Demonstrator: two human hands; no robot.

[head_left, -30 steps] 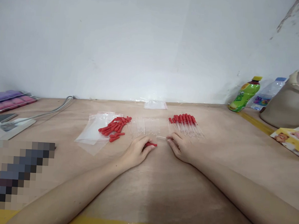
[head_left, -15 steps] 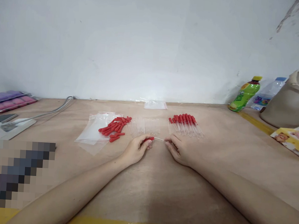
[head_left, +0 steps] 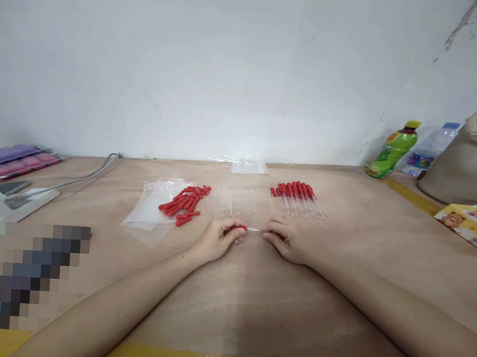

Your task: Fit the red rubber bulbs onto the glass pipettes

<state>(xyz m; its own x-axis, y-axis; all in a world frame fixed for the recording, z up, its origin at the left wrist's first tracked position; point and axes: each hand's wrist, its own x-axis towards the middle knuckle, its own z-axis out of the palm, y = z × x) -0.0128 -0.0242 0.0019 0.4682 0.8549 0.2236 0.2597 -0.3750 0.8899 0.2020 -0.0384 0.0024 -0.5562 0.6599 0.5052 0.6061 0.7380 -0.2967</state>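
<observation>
Bulb (head_left: 244,228), red and mostly hidden by fingers, sits a bit below center frame, its end meeting a thin clear tube (head_left: 254,230); can't tell how far in that goes. Left hand (head_left: 219,241) comes up from lower left, kinda curled, thumb and fingers pinching the bulb. Right hand (head_left: 290,241) reaches in from lower right, thumb and fingertips pinched on the tube's other end, forearm angled over the table (head_left: 214,317). Just above the hands: loose clear tubes (head_left: 237,202) mid-frame, red bulb pile (head_left: 184,203) center-left, red-topped tubes (head_left: 298,190) center-right.
</observation>
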